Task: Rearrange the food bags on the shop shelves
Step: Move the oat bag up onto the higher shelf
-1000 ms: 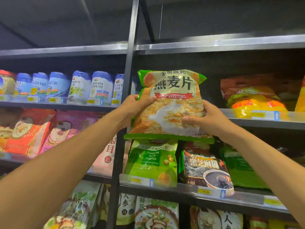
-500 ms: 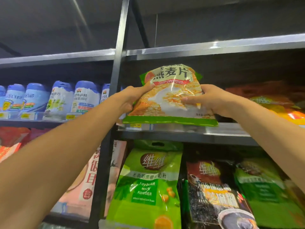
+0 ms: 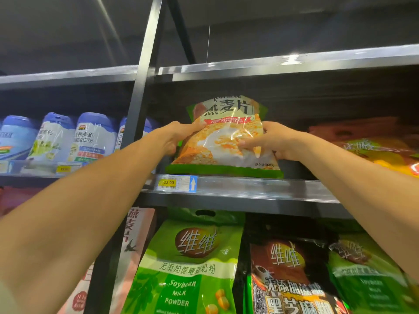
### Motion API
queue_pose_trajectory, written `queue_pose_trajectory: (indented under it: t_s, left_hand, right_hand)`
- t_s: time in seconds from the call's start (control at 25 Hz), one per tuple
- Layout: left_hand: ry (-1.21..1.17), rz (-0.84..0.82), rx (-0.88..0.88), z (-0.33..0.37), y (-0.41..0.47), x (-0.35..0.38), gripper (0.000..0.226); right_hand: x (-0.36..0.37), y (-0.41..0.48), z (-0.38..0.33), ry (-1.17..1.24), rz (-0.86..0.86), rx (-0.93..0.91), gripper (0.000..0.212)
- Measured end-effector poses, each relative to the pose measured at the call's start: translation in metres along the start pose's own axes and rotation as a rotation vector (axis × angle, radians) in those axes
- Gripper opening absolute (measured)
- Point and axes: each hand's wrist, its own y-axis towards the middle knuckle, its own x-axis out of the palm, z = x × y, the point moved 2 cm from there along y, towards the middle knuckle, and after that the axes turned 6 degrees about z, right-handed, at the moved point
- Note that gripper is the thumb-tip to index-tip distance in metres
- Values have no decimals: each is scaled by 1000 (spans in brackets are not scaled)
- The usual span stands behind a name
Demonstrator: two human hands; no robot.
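A green-edged oatmeal bag [image 3: 223, 141] with orange flakes on its front stands on the upper shelf [image 3: 260, 189], leaning back, its bottom edge at the shelf's front lip. My left hand [image 3: 174, 138] grips its left side and my right hand [image 3: 272, 141] grips its right side, fingers curled over the front. Below hang a green soybean milk powder bag [image 3: 188, 266] and a dark sesame bag [image 3: 292, 277].
A black upright post [image 3: 140, 91] divides the shelving. Blue-capped white tubs [image 3: 95, 137] line the upper left shelf. An orange and red bag [image 3: 374, 146] lies right of the oatmeal bag. A yellow 22.90 price tag [image 3: 169, 182] sits on the shelf lip. Another green bag [image 3: 367, 277] is lower right.
Both hands have carried the oatmeal bag upward and inward, from in front of the lower shelf onto the upper shelf. The view has tilted up and come closer.
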Motion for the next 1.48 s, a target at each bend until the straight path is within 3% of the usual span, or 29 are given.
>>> queue_pose_trajectory:
  t_s: [0.2, 0.32, 0.44, 0.56, 0.68, 0.8, 0.92, 1.12, 1.36, 1.48]
  left_hand:
    - [10, -18, 29, -31, 15, 1, 69]
    - [72, -38, -10, -47, 13, 1, 60]
    - [150, -57, -38, -58, 10, -3, 67]
    - [294, -117, -97, -53, 10, -12, 98]
    - [408, -198, -122, -45, 7, -18, 113]
    - [394, -258, -153, -49, 11, -22, 135]
    - [350, -271, -133, -56, 14, -20, 134]
    - [412, -217, -56, -61, 24, -13, 145]
    - [496, -193, -47, -71, 43, -7, 157]
    - [509, -207, -52, -70, 43, -4, 144]
  right_hand:
    - [20, 8, 26, -176, 0, -8, 39]
    - [27, 11, 39, -331, -37, -6, 41]
    - [30, 13, 46, -392, -53, 1, 45]
    - [30, 15, 41, -513, -84, 26, 57]
    - [28, 18, 33, -579, -101, 47, 75]
    - [29, 19, 35, -606, -122, 77, 55]
    - [38, 24, 41, -604, -88, 31, 34]
    - [47, 39, 50, -690, -40, 16, 51]
    - [54, 54, 60, -746, -103, 13, 38]
    - [54, 60, 62, -774, -115, 48, 45]
